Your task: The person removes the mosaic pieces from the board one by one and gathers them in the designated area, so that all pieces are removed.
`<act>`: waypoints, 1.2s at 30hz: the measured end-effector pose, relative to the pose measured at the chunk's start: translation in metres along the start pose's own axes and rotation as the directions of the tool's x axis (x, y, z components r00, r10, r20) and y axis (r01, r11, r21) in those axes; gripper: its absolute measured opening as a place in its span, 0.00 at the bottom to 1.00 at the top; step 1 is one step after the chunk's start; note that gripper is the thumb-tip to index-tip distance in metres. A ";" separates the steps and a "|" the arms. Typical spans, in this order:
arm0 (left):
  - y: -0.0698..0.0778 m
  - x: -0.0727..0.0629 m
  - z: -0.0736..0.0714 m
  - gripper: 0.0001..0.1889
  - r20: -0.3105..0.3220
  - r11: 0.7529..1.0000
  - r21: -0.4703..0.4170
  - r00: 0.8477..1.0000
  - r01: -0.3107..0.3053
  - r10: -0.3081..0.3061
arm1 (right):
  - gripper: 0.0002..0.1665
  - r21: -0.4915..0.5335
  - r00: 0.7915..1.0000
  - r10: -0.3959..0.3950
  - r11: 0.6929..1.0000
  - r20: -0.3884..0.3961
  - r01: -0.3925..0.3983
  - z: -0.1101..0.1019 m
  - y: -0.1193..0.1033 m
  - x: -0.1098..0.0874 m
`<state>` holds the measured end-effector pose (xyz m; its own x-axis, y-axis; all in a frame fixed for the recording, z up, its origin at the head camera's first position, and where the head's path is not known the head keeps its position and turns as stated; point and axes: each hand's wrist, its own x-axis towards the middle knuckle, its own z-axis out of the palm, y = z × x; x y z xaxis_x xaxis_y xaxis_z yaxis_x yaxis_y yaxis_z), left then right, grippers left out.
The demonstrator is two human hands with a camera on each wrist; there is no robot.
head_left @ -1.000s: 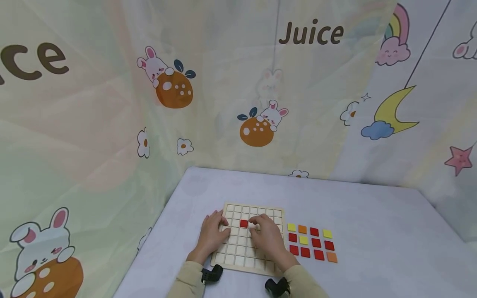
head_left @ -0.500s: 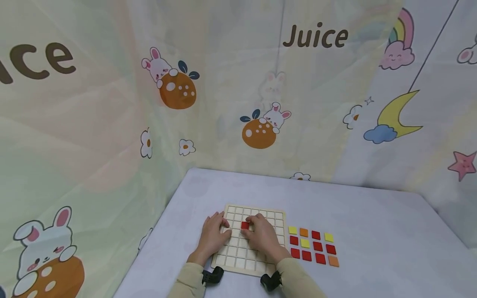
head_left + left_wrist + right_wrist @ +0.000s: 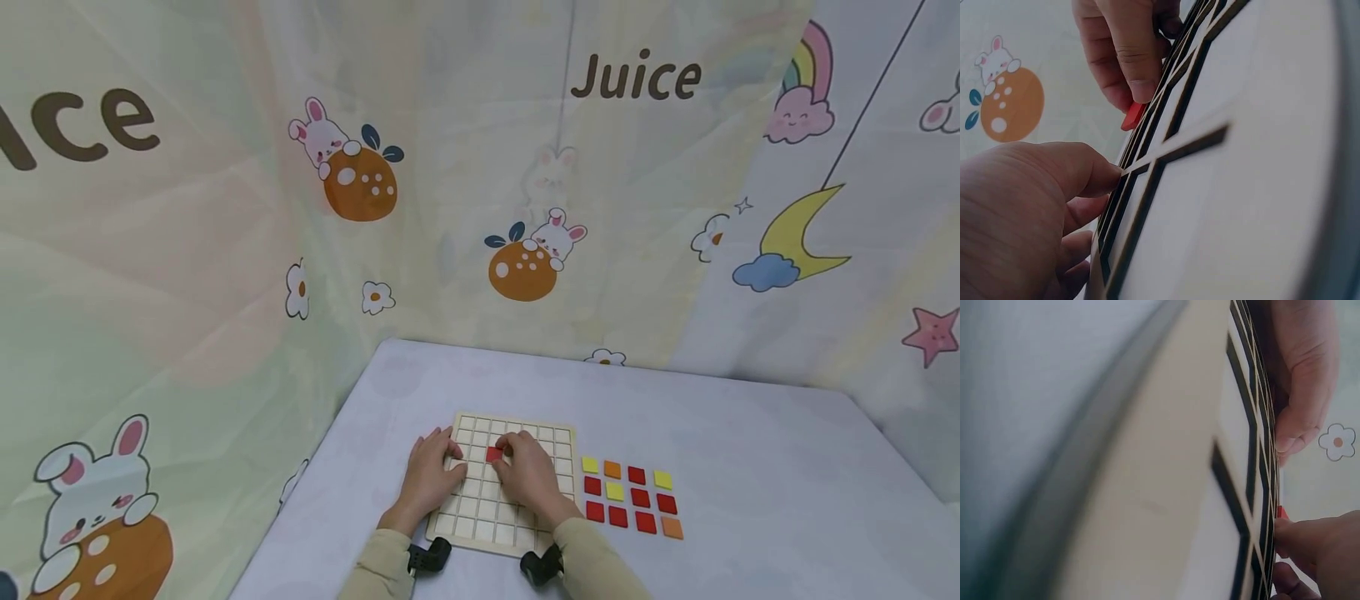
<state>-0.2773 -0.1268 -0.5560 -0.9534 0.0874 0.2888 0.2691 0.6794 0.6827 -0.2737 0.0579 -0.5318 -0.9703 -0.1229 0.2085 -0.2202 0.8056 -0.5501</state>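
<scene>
A pale wooden grid board [image 3: 480, 529] lies on the table between both hands. One red square tile [image 3: 493, 454] sits on its upper part, partly covered by fingers. My right hand [image 3: 525, 467] reaches over the board from the right, thumb and forefinger pinching that tile. The left wrist view shows those fingertips close against the red tile [image 3: 1132, 117]. My left hand [image 3: 429, 475] holds the board's left edge. Its thumb [image 3: 1094, 172] touches the grid, with the other fingers bent beside the edge.
Right of the board, rows of loose tiles lie on the white tabletop [image 3: 735, 467]: red tiles [image 3: 640, 497], yellow tiles [image 3: 614, 492] and orange tiles [image 3: 672, 527]. Behind stands a printed curtain [image 3: 450, 167]. Each wrist carries a black camera [image 3: 430, 555].
My right hand has moved slightly left, and its thumb and forefinger have closed in on the red tile. My left hand has stayed at the board's edge. The head view has shifted slightly.
</scene>
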 end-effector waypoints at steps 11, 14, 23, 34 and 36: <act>0.002 -0.001 0.000 0.07 -0.003 1.000 0.001 1.000 0.002 -0.002 | 0.13 -0.005 0.998 -0.052 0.999 -0.028 0.052 0.001 0.000 -0.002; 0.001 -0.001 0.000 0.07 -0.005 1.000 -0.002 1.000 0.002 -0.002 | 0.13 0.001 0.998 -0.052 0.999 -0.032 0.052 0.001 0.001 -0.001; 0.000 -0.001 0.001 0.08 -0.007 1.000 -0.001 1.000 -0.004 0.004 | 0.15 0.031 0.998 -0.043 0.999 -0.034 0.044 -0.005 0.006 -0.003; -0.001 -0.001 0.001 0.07 -0.015 0.999 0.002 0.999 -0.035 0.035 | 0.15 0.051 0.997 -0.033 0.998 -0.072 0.037 -0.028 0.032 -0.004; -0.001 -0.001 0.000 0.07 -0.012 0.999 0.004 0.999 -0.032 0.032 | 0.15 0.071 0.998 -0.003 0.997 -0.064 0.007 -0.033 0.037 -0.004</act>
<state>-0.2765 -0.1269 -0.5570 -0.9425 0.1001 0.3188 0.2988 0.6793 0.6702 -0.2745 0.1073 -0.5261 -0.9612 -0.0875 0.2616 -0.2339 0.7613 -0.6047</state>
